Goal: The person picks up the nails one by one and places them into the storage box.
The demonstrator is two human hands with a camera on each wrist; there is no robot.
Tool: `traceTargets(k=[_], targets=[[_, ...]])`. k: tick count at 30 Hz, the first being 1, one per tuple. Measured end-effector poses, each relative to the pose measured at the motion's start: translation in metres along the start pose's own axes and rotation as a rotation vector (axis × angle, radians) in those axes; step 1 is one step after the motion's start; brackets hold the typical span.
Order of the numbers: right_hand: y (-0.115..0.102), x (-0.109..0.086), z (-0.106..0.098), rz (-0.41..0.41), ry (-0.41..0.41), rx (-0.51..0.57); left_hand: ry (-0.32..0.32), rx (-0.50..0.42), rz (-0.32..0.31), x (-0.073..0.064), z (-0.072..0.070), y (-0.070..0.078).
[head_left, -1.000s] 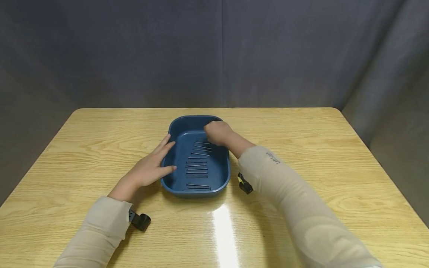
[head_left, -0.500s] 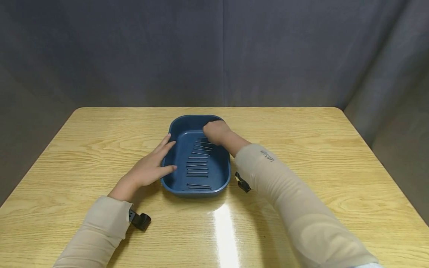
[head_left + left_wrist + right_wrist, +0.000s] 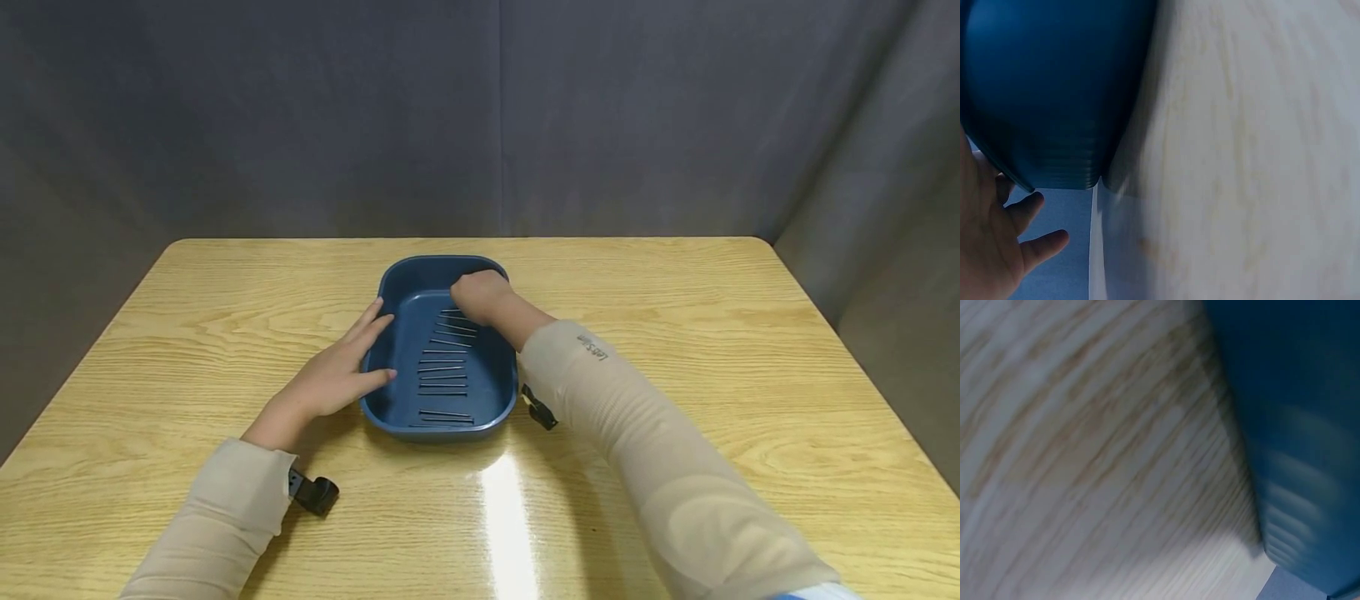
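Note:
A blue plastic tub (image 3: 491, 392) with rounded corners stands on the table. Thin metal nails (image 3: 442, 367) lie in a loose column on its floor, most of them crosswise. My left hand (image 3: 330, 379) is spread at the tub's left side, its fingers and thumb straight over the rim. In the left wrist view, the fingers of the left hand (image 3: 994, 237) show beside the tub's outer wall (image 3: 1054, 94). My right hand (image 3: 483, 297) reaches into the far right corner, by the farthest nails. Its fingertips are hidden below the knuckles, and I cannot tell what they hold.
The tub rests on a light wood-grain table (image 3: 225, 308) with rounded far corners. Behind it hangs a dark grey curtain (image 3: 337, 117). A black wrist camera (image 3: 318, 496) hangs at the left cuff, another wrist camera (image 3: 542, 412) under the right sleeve.
My right hand has shifted slightly to the left inside the tub, and the right forearm with it. The left hand stays put at the rim.

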State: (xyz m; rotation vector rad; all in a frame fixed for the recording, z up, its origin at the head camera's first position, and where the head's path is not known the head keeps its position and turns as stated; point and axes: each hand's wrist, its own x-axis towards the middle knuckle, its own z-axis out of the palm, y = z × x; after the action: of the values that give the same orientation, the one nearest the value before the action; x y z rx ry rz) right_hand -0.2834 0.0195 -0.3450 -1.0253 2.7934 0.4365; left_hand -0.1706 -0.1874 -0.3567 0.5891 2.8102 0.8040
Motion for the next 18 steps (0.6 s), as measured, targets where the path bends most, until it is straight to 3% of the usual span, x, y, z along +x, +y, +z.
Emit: traceTargets(k=[10,15,18], targets=[[-0.0034,0.0010,0.0032,0.028,-0.010,0.010,-0.004,0.002,0.012,0.0010,0.0008,0.0003],[-0.0007,-0.0002,0.0018,0.075,-0.025,0.087,-0.015,0.008,0.012,0.0031,0.0015,0.0003],[0.0035,-0.0026,-0.0003,0.094,0.015,0.171,-0.026,0.022,0.018,0.0063,0.0010,0.0012]])
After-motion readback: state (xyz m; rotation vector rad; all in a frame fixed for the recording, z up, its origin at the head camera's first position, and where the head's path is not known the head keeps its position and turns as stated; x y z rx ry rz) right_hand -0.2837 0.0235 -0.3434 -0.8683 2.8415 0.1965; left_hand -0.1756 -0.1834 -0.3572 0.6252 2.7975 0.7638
